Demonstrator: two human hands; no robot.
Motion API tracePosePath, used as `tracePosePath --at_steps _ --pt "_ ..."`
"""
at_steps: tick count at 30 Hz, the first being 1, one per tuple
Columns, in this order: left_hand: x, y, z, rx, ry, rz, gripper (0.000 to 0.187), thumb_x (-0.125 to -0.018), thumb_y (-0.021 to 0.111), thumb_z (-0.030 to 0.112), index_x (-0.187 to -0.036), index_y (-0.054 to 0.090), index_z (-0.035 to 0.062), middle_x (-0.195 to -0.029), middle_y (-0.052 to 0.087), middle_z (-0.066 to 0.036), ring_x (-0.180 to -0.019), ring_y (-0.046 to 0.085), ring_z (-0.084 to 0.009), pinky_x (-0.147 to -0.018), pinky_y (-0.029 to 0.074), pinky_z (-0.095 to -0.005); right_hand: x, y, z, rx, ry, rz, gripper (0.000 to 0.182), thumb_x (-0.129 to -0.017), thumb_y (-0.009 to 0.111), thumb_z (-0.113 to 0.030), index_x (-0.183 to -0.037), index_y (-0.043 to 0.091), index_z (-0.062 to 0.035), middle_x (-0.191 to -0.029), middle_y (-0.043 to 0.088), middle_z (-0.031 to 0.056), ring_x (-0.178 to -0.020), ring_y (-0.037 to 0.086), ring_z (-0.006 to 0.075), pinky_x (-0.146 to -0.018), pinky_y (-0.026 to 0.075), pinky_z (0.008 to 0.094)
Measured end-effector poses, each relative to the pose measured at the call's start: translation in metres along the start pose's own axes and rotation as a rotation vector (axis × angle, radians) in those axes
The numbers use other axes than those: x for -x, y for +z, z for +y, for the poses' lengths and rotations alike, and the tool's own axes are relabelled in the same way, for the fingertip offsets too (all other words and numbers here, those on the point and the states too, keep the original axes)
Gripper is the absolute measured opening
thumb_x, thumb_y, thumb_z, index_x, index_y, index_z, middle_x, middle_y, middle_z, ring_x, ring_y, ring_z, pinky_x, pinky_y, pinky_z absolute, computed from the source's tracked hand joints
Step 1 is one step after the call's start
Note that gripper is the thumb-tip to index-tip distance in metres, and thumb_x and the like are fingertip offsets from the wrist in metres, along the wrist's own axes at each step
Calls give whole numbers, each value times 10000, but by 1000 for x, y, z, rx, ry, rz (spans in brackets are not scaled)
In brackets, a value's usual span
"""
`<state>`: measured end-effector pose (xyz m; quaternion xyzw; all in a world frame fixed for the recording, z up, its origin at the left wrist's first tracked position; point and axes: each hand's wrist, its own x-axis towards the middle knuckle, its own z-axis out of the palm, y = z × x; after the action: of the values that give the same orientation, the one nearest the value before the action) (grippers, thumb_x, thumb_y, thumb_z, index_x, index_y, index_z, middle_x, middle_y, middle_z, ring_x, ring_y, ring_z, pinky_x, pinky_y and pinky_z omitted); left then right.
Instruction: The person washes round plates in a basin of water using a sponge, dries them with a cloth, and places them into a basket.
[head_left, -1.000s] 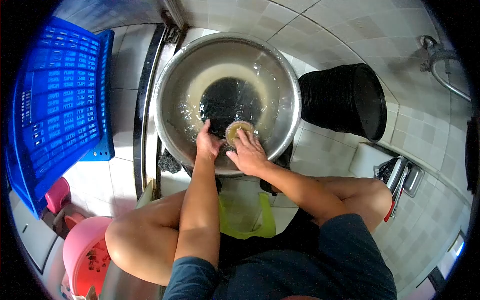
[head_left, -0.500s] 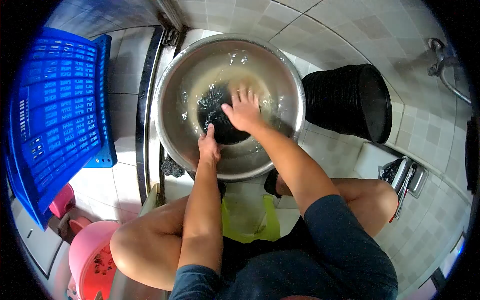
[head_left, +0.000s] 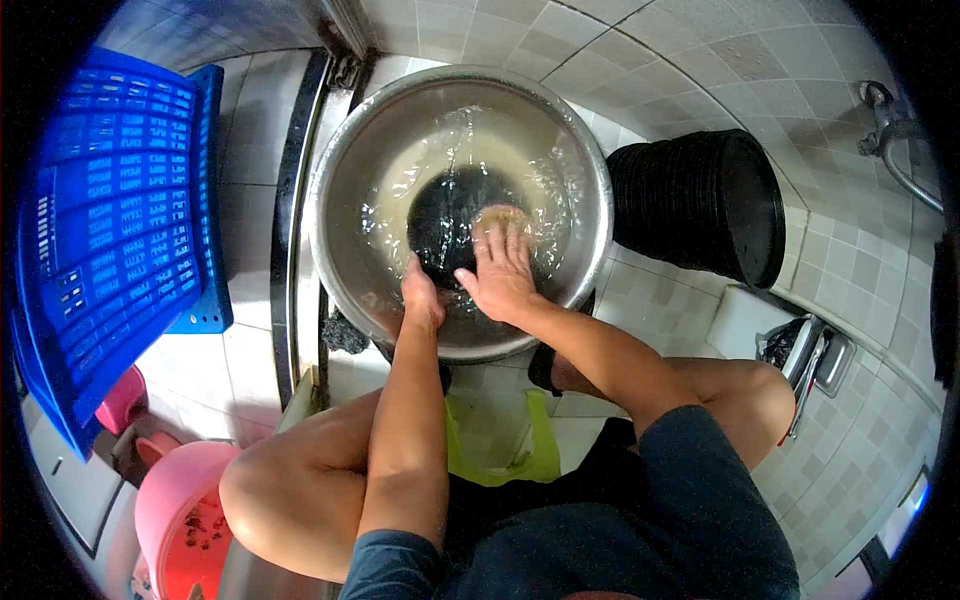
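A large steel basin (head_left: 340,160) of water sits on the tiled floor in front of me. A round black dish (head_left: 445,215) lies under the water. My left hand (head_left: 422,295) grips the near edge of that dish. My right hand (head_left: 503,270) lies flat on the dish, fingers pressing a yellowish scrubbing pad (head_left: 503,214) against it. The water around both hands is rippled.
A blue plastic crate (head_left: 110,220) leans at the left. A stack of black dishes (head_left: 705,205) stands right of the basin. A pink bucket (head_left: 165,510) is by my left knee, a tap and hose (head_left: 895,130) at the far right, a yellow-green stool (head_left: 495,440) below me.
My right hand went out to the far side of the dish, then came back toward me with the pad. The left hand kept its hold on the dish's near edge.
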<state>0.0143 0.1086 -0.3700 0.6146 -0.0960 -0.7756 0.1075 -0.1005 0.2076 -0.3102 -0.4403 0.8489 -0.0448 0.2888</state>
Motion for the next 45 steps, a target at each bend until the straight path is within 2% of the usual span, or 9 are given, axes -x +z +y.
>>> tracePosePath --at_steps 7,10,12,17,23,25,33,36,45 --pt "16 10 11 32 16 -32 566 -1069 430 454 -1441 501 34 -1374 591 -143 -1225 591 -296 -990 519 -453 -61 -7 -16 4 -604 -54 619 -1027 454 -472 -1509 440 -84 -1609 359 133 -1514 242 398 -1248 148 557" --pt "18 9 10 -104 -27 97 529 -990 647 371 -1392 547 42 -1360 596 -149 -1160 616 -291 -904 547 -479 -89 -10 -21 -31 -460 -24 602 -1015 473 -448 -1519 427 -123 -1601 374 136 -1513 260 384 -1239 166 565" --pt "11 -1 -1 -249 194 27 581 -967 691 358 -1398 497 20 -1324 611 -167 -1109 646 -328 -821 569 -542 -101 -18 -19 37 -376 -6 602 -1006 490 -420 -1535 399 -146 -1621 344 140 -1508 274 391 -1237 164 567" --pt "-2 -6 -6 -149 -28 88 659 -976 661 420 -1447 431 21 -1352 586 -211 -1130 647 -393 -703 640 -560 -103 -43 11 -50 117 -140 720 -991 515 -479 -1590 272 -164 -1652 262 168 -1414 427 427 -1183 330 484" --pt "2 -1 -9 -105 -5 117 793 -964 583 613 -1435 472 -16 -1335 609 -166 -1087 663 -347 -726 582 -514 -35 11 46 -123 195 172 950 -948 611 -458 -1566 125 75 -1532 269 372 -1412 298 530 -1193 247 549" --pt "-10 -11 -16 -77 40 21 802 -968 546 643 -1420 487 -17 -1332 602 -161 -1094 648 -303 -793 578 -472 -3 19 22 -61 276 65 919 -979 535 -499 -1553 145 103 -1568 180 401 -1452 219 540 -1204 163 599" --pt "3 -7 -3 -26 -14 113 795 -1039 335 640 -1451 460 -28 -1373 588 -178 -1184 611 -337 -1016 504 -433 4 24 -46 -306 -158 118 606 -1019 468 -408 -1402 495 61 -1542 359 230 -1382 321 546 -1191 205 610" --pt "14 0 -4 -24 49 -23 751 -1037 326 648 -1472 459 50 -1378 591 -164 -1205 611 -321 -1001 517 -424 -33 -3 -50 -228 -305 58 579 -1035 436 -420 -1474 465 -43 -1576 372 178 -1435 312 488 -1208 188 573" --pt "10 -1 -11 96 -5 -160 305 -997 640 306 -1173 576 65 -1123 706 -116 -897 720 -274 -714 612 -486 -95 -40 8 -24 99 -73 716 -978 572 -395 -1592 281 -172 -1668 196 171 -1522 183 446 -1235 139 565"
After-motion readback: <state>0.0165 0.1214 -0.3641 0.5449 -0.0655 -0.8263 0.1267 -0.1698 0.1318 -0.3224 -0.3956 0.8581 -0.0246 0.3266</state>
